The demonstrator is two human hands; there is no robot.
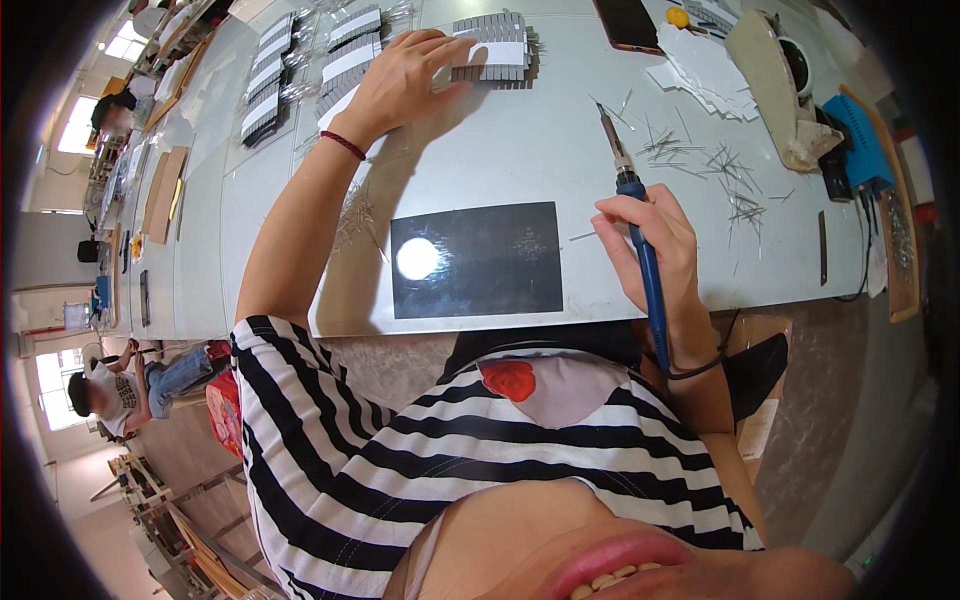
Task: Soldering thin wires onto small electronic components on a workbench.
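My right hand (655, 240) is wrapped round the blue handle of a soldering iron (645, 265), whose metal tip points up and away from me. My left hand (412, 75) stretches to the far side of the table, fingers apart. Its fingertips reach the left edge of a bundle of grey strips (495, 52) banded in white; whether they press on it I cannot tell. Below, a dark rectangular mat (476, 260) lies near the table's front edge, with a bright reflection on it. Thin metal wires (735, 185) are scattered right of the iron.
More banded bundles (265, 85) stand in rows at the far left. A phone (628, 25), torn white paper (700, 75), a blue box-shaped device (858, 145) and a dark thin strip (823, 248) lie to the right. The iron's cable (700, 372) hangs past the front edge. Another person (130, 390) sits at left.
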